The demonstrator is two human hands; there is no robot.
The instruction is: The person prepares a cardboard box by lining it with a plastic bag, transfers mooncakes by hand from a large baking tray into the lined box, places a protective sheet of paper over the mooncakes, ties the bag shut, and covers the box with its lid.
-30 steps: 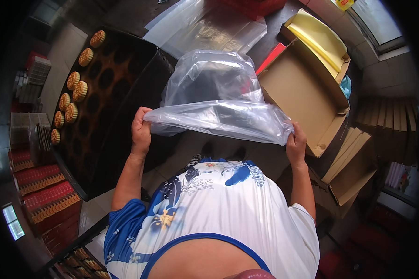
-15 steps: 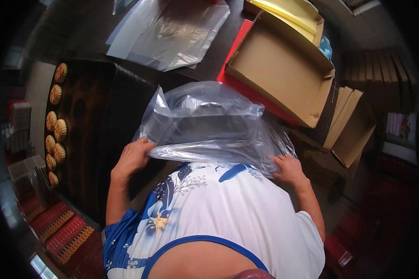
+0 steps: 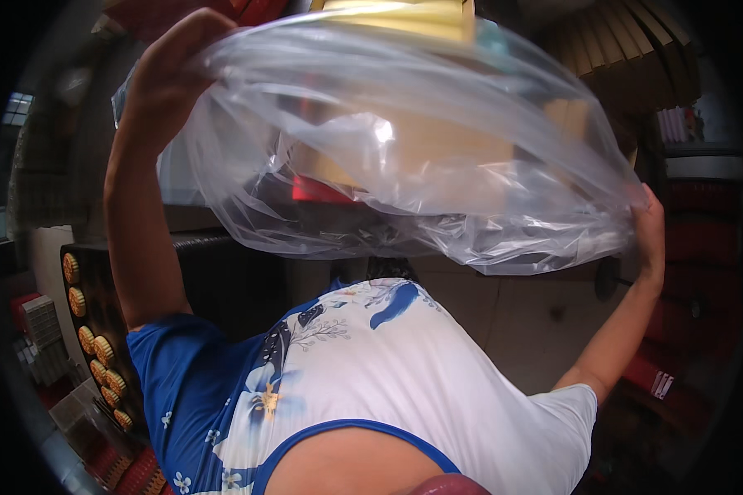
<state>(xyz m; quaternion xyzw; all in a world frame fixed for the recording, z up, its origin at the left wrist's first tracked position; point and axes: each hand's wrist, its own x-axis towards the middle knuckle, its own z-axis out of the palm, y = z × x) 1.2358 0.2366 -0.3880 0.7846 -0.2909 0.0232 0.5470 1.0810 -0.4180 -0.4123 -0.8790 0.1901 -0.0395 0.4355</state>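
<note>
A large clear plastic bag [image 3: 380, 173] is stretched wide between my two raised hands, its body puffed out with air. At the upper left, my left hand [image 3: 182, 66] grips one side of it, the fingers partly hidden by the film and blur. My right hand [image 3: 650, 223] is closed on the opposite side, lower down at the right. Through the film, a brown cardboard box and a patch of red show blurrily on the table beyond.
To the left, round patterned pastries [image 3: 99, 348] sit along a dark tray [image 3: 111, 285]. A yellow-lined box [image 3: 421, 23] stands at the far side. Several cardboard pieces [image 3: 627, 41] are stacked at the upper right. Tiled floor [image 3: 512, 322] shows below the bag.
Both hands have risen and spread apart, left hand up and leftward, right hand up and rightward. The bag has gone from bunched near my waist to lifted and ballooned wide.
</note>
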